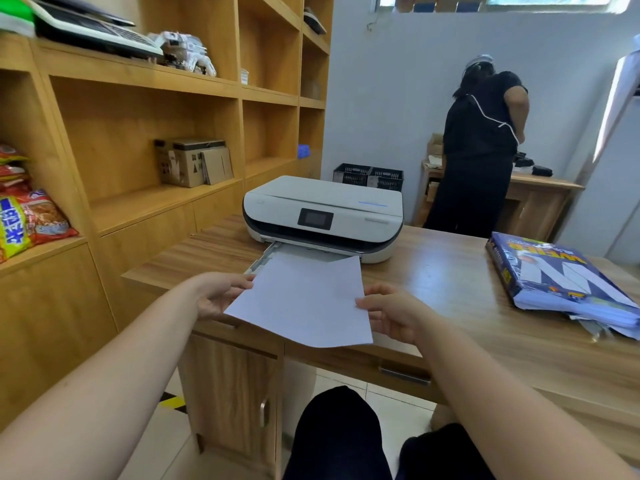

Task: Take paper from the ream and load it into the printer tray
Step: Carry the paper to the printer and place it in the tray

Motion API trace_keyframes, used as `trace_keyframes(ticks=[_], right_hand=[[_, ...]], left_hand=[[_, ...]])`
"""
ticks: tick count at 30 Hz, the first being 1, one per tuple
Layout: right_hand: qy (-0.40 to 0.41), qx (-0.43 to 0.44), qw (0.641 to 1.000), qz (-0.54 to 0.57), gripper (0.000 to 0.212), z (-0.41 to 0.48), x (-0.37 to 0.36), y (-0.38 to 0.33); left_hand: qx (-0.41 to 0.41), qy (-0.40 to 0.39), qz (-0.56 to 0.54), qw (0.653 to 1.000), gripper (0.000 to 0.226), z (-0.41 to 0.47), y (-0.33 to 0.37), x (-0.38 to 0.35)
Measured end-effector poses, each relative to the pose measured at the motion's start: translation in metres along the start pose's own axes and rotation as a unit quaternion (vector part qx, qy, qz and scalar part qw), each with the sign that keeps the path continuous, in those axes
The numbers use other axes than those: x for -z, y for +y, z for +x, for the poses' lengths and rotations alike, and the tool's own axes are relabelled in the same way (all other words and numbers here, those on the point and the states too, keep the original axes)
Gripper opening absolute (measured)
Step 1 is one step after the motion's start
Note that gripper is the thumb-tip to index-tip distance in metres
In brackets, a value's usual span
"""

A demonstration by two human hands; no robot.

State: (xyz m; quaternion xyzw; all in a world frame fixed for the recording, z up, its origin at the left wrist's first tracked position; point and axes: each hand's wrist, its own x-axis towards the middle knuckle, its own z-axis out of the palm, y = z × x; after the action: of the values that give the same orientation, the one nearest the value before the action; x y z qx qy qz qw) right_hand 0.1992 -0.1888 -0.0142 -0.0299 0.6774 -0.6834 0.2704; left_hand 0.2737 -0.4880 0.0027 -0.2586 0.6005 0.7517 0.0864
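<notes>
Nearest, both hands grip the paper (304,299) by its side edges, the left hand (221,294) at 9 o'clock and the right hand (391,311) at 3 o'clock. I judge this keeps the sheet flat and aimed at the tray (268,258), which stands pulled out at 12 o'clock under the printer (322,213). The sheet hides most of the tray, so its fill cannot be told. The opened ream (561,282) lies on the desk (450,282) at 2 o'clock, partly cut off.
</notes>
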Motion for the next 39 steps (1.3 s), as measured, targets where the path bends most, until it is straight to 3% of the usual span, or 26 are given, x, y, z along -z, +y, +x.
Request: trace_keyframes(ticks=[6,10,20,39], right_hand=[[-0.012,-0.01,1.0,0.003,0.025,0.003,-0.022,0.005],[-0.007,-0.02,1.0,-0.003,0.032,0.002,-0.032,0.006],[-0.011,-0.046,0.999,-0.021,0.008,-0.003,-0.036,-0.002],[-0.014,-0.068,0.997,-0.015,0.021,0.009,-0.033,-0.003]], left_hand=[[0.01,0.014,0.006,1.0,0.034,-0.004,-0.002,0.02],[0.014,0.01,0.016,1.0,0.033,-0.005,-0.001,0.027],[0.017,0.019,-0.019,1.0,0.027,-0.003,0.004,0.034],[0.037,0.022,0.025,0.999,0.023,0.021,0.006,0.037]])
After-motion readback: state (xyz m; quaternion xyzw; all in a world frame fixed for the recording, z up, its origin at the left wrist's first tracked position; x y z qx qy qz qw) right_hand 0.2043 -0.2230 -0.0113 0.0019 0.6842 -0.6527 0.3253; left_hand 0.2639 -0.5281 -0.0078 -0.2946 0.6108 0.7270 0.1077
